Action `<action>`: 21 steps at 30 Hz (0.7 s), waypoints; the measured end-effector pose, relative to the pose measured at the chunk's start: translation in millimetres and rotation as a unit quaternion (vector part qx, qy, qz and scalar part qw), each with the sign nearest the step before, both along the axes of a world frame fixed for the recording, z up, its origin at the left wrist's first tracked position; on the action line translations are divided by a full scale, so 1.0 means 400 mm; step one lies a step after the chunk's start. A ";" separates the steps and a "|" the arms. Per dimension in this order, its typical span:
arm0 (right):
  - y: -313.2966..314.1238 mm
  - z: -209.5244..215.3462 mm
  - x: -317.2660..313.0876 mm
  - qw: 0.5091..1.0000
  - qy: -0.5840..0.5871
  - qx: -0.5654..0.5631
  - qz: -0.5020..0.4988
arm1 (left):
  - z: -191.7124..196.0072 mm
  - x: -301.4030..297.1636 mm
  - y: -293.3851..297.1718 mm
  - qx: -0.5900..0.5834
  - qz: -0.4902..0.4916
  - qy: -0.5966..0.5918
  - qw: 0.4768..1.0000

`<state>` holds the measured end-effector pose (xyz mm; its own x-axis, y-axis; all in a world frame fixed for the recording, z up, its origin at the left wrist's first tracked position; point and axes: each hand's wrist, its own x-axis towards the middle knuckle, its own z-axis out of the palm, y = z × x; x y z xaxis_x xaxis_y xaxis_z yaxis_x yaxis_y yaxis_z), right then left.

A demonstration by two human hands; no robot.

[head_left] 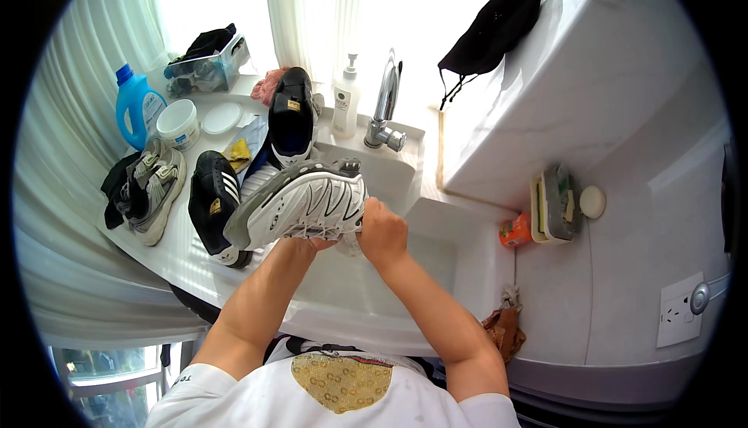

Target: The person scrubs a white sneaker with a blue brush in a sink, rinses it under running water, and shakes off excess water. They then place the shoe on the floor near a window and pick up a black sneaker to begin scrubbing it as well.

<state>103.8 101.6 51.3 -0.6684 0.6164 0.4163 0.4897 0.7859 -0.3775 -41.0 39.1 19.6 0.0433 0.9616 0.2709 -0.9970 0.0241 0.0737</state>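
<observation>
I hold a white and grey sneaker (315,204) tilted on its side above the left part of the white sink (475,272). My left hand (323,243) grips it from below, its fingers mostly hidden by the shoe. At the shoe's right end my right hand (382,229) is closed against it, fingertips out of sight. Something whitish, too unclear to name, hangs just under the shoe between my hands. Left of it, a black shoe with white stripes (210,206) lies on the ribbed drainboard. Another black shoe (293,116) stands behind.
Grey sneakers (160,194) sit at the far left, near a blue detergent bottle (141,109) and a white tub (178,126). A pump bottle (345,101) and a chrome faucet (383,109) stand behind the sink. A wall holder (552,206) hangs at the right.
</observation>
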 end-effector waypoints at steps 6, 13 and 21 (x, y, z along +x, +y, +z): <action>0.021 0.007 -0.006 0.994 -0.081 -0.059 -0.051 | 0.043 0.044 0.022 -0.242 0.108 0.038 0.963; 0.040 0.000 0.013 0.986 -0.059 -0.129 -0.088 | 0.104 0.077 0.038 -0.335 0.102 0.075 0.934; 0.045 0.030 0.010 0.969 0.159 -0.188 -0.026 | -0.050 0.028 -0.033 -0.265 0.146 0.364 0.881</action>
